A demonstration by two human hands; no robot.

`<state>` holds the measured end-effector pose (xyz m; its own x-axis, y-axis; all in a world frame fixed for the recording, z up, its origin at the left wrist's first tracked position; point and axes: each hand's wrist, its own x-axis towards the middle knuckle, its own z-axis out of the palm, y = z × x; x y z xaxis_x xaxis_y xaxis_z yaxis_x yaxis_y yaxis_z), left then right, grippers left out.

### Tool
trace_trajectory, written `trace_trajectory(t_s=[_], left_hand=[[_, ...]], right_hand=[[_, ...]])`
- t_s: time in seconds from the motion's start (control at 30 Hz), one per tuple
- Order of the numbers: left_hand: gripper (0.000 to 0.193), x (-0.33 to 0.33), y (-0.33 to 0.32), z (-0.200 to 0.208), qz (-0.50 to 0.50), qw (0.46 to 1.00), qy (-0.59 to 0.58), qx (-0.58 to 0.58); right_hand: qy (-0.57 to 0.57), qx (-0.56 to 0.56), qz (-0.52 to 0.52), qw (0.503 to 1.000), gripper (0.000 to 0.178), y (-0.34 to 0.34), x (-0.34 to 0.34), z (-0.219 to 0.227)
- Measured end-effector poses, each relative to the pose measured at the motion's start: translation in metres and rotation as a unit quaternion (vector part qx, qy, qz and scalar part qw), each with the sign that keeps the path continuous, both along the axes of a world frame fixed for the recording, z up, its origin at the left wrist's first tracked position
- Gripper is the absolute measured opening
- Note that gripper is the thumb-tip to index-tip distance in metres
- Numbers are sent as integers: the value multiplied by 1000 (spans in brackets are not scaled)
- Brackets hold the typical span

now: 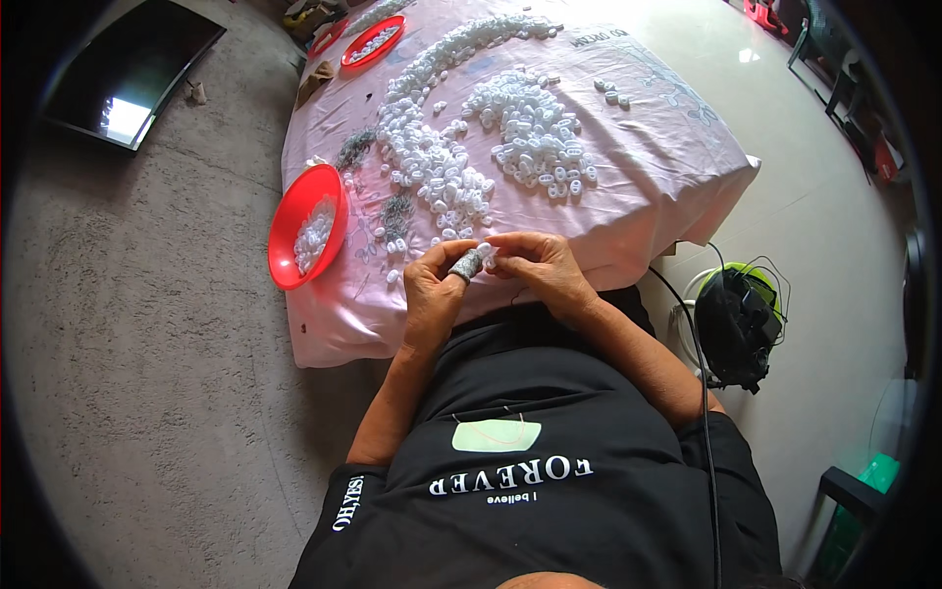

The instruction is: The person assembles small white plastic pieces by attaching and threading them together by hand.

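Note:
My left hand (pixel 434 292) and my right hand (pixel 546 275) meet at the near edge of the pink-covered table (pixel 628 211). A grey wrap (pixel 465 266) covers a digit of the left hand. Between the fingertips of both hands is a small white plastic piece (pixel 486 252), partly hidden by the fingers. Just beyond lies a long curved heap of similar white oval pieces (pixel 442 172), some showing two holes. To its right is a second heap (pixel 530 128) of them. Small grey bits, too fine to name, form one pile (pixel 396 216) near the left hand and another pile (pixel 356 147) farther off.
A red bowl (pixel 282 250) with white pieces stands at the table's left edge; another red bowl (pixel 375 56) sits at the far left. Several pieces (pixel 612 95) lie apart on the right. A black cable (pixel 699 339) runs past my right arm, near a bucket with a black bag (pixel 736 334).

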<state>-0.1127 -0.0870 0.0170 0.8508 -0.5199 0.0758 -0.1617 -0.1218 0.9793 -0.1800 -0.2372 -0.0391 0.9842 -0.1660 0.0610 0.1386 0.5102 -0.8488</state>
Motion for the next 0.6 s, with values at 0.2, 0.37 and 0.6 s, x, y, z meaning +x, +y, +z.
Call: trace_trajectory(t_s=[0.2,0.37,0.6], left_hand=[[25,-2,-1,-1,-10,1000,-1,-2],[25,-3,0,-1,-7,1000,-22,14],[24,-6,-2,1,-10,998,-51,34]], right_hand=[[-5,6,-7,1000,30,1,0,-3],[1,31,-7,999,29,2,0,-2],[-1,38,-21,999,29,3,0,-3]])
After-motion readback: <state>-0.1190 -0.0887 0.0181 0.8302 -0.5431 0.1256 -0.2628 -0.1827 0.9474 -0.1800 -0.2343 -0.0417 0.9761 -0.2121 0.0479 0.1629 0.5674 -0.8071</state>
